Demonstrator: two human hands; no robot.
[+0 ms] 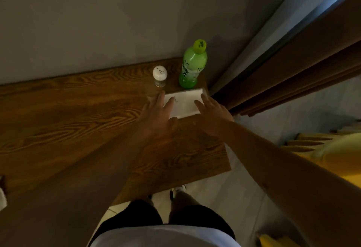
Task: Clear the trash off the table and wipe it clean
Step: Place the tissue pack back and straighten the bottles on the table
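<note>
A white tissue pack (185, 104) lies flat near the far right corner of the wooden table (68, 121). My left hand (158, 113) rests with straight fingers on the pack's left end. My right hand (213, 115) reaches over its right end, fingers straight and touching it. Behind the pack stands a green plastic bottle (192, 67) with a yellow-green cap. A small clear shaker (160, 75) with a white perforated lid stands to the bottle's left.
A grey wall (117, 22) runs along the table's far edge. Brown curtains (293, 67) hang right of the table corner. Yellow objects (332, 155) sit on the pale floor at the right. My legs and shoes (178, 190) are below the table's near edge.
</note>
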